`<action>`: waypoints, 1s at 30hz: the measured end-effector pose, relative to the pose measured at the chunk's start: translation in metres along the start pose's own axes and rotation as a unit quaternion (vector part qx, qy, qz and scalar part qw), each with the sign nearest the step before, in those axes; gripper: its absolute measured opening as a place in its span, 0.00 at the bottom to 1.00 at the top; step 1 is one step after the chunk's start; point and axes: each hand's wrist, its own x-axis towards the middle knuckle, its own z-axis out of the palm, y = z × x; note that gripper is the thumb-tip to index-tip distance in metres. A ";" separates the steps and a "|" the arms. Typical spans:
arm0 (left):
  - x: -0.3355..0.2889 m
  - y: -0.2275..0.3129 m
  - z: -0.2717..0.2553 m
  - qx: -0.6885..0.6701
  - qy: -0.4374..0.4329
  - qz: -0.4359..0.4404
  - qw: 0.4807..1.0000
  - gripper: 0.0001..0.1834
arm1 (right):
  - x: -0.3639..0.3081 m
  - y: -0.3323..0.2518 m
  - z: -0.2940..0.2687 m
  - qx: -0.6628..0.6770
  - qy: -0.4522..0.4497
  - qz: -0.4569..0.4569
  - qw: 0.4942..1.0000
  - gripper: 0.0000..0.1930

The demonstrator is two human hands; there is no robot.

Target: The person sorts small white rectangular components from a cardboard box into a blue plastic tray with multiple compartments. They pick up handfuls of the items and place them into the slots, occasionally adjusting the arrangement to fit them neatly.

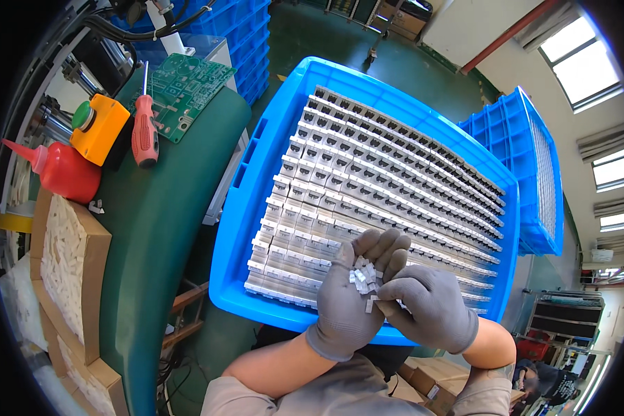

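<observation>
My left hand [347, 305], in a grey glove, is cupped palm up around a heap of small white plastic pieces [365, 276]. Close beside it, my right hand [430, 305], gloved the same way, has thumb and forefinger pinched on a single small white plastic piece [371, 304] at the edge of the left palm. Both hands are over the near part of a blue crate [256, 309]. Rows of white rectangular parts [326, 177] fill the crate, and black insides show in the farther rows. My hands hide some of the near rows.
On the green bench at left lie a circuit board [187, 90], a red-handled screwdriver [145, 132], a red squeeze bottle [62, 170] and a yellow button box [100, 128]. Cardboard boxes [93, 291] of white pieces stand along it. Another blue crate [527, 173] is at right.
</observation>
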 end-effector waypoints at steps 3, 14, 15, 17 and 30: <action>-0.002 -0.001 0.006 0.042 0.046 0.011 0.998 0.25 | 0.002 0.000 -0.002 0.015 0.003 -0.011 1.000 0.11; -0.005 -0.002 0.007 0.116 0.119 0.000 0.986 0.22 | 0.031 0.080 -0.021 0.171 0.181 0.127 0.960 0.07; -0.005 -0.002 0.009 0.125 0.124 0.000 0.984 0.22 | 0.034 0.092 -0.020 0.158 0.189 0.117 0.962 0.08; -0.006 -0.004 0.015 0.139 0.136 0.002 0.981 0.23 | 0.038 0.103 -0.022 0.180 0.180 0.113 0.961 0.08; -0.009 0.000 0.009 0.149 0.108 -0.022 0.983 0.26 | 0.058 0.122 -0.019 0.021 0.144 0.123 0.982 0.08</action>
